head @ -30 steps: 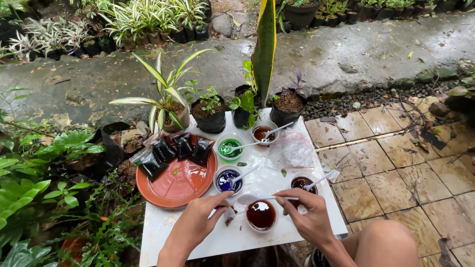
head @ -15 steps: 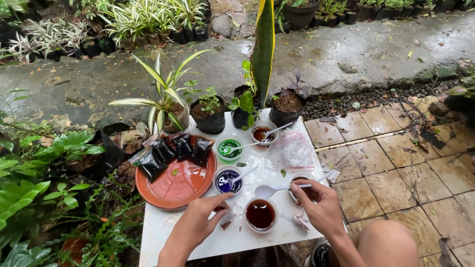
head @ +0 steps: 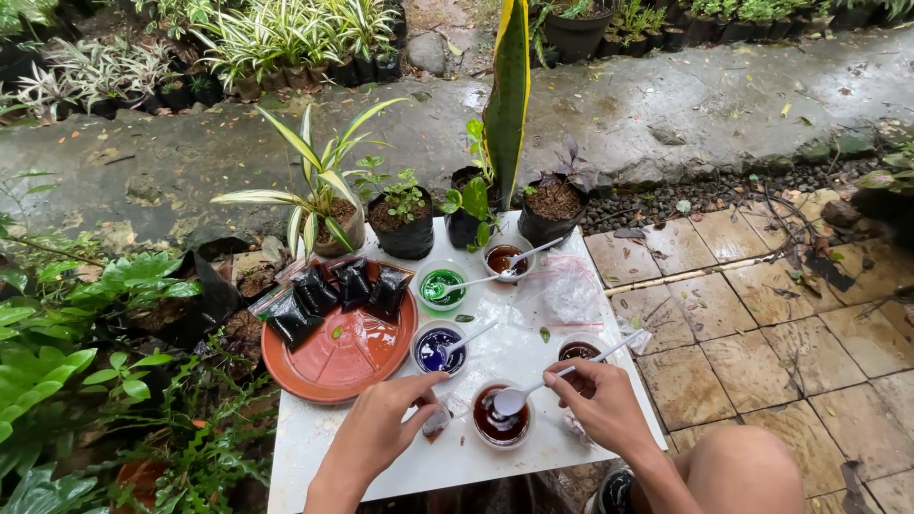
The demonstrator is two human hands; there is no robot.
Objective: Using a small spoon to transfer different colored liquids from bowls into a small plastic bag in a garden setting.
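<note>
The right hand is closed on a white spoon in the near cup of dark red liquid; the left hand pinches a small packet. A hasty stir could splash the white table.

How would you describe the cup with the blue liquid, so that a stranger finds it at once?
Start at the white table and find the orange plate on its left. The blue cup stands just right of that plate, below the green cup. It alone holds dark blue liquid; the cups near the hands hold brown.
</note>
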